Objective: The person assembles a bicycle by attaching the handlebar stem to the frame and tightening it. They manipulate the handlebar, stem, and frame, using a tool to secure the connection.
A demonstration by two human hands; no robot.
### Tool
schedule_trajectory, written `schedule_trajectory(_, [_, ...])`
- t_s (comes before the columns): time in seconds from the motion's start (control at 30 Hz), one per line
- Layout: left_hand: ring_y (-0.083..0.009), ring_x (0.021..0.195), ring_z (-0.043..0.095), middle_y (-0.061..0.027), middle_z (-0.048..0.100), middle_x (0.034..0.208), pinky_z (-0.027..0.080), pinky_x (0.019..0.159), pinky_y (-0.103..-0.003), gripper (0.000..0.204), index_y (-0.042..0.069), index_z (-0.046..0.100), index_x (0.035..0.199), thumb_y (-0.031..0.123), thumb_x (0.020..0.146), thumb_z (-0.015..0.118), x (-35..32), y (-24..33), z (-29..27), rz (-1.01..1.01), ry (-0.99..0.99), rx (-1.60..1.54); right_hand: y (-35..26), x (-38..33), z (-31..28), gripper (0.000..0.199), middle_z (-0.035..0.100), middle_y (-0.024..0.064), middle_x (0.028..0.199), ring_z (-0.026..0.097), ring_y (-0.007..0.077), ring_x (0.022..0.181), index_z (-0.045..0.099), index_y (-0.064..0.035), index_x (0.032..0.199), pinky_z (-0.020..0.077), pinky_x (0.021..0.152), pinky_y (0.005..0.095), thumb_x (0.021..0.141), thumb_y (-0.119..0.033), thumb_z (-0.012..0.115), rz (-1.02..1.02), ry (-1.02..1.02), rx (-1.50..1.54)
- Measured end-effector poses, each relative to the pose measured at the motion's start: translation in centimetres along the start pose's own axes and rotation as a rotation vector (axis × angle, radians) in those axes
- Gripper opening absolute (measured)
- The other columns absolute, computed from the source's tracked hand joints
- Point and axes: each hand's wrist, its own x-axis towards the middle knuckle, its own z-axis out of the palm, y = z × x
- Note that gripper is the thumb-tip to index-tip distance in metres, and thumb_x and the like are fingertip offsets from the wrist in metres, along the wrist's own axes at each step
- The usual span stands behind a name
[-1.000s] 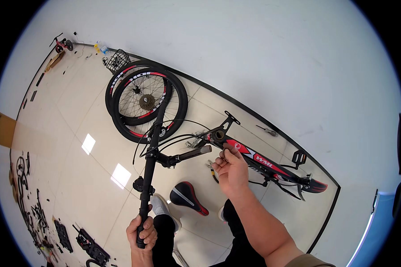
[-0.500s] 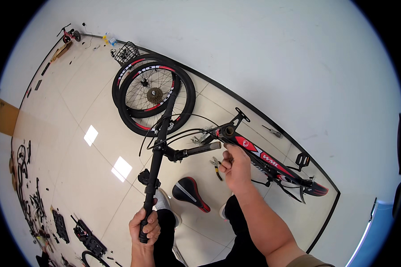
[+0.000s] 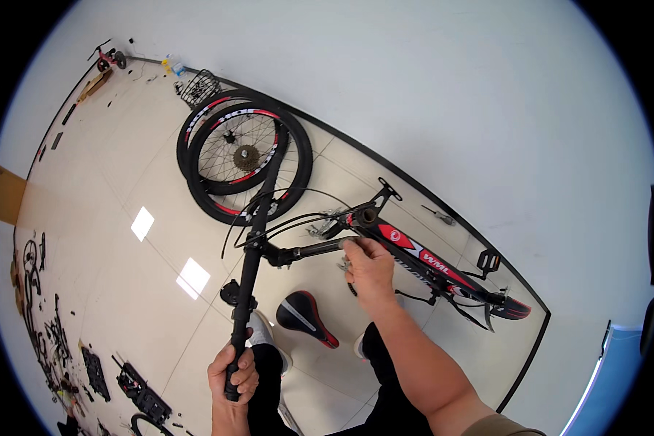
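Left hand (image 3: 232,372) fisted round handlebar (image 3: 258,225) near end, steadying it; my right hand (image 3: 368,265) pinches stem (image 3: 314,251) against frame (image 3: 429,265), aligning. Wheels (image 3: 243,160) far.

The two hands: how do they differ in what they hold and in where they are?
The left hand is wrapped around the near end of the black handlebar; the right hand grips the stem by the red and black frame. The left hand is low, close to the body; the right hand reaches farther out, arm extended. Both are closed on parts of the same handlebar assembly.
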Motion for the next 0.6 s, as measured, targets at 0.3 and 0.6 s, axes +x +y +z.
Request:
schedule_trajectory(0.3, [-0.0121, 0.045, 0.049, -0.0146, 0.057, 0.079, 0.045, 0.039, -0.029, 0.051, -0.011, 0.037, 0.146, 0.015, 0.103, 0.049, 0.07, -0.14, -0.39, 0.017, -0.014, 0.020, 0.15, 0.21, -0.35, 0.021, 0.064, 0.0009, 0.082, 0.051, 0.0049, 0.060, 0.070, -0.0018, 0.102, 0.0404, 0.049, 0.0228, 0.090, -0.018, 0.076, 0.015, -0.030, 0.039])
schedule_trajectory(0.6, [-0.0122, 0.045, 0.048, -0.0145, 0.058, 0.080, 0.045, 0.038, -0.029, 0.051, -0.011, 0.039, 0.146, 0.016, 0.103, 0.049, -0.14, -0.03, -0.41, 0.015, 0.001, 0.013, 0.18, -0.24, 0.47, 0.018, 0.061, 0.0029, 0.080, 0.044, 0.0041, 0.054, 0.066, -0.0002, 0.105, 0.0384, 0.047, 0.0237, 0.094, -0.013, 0.073, -0.018, -0.030, 0.107])
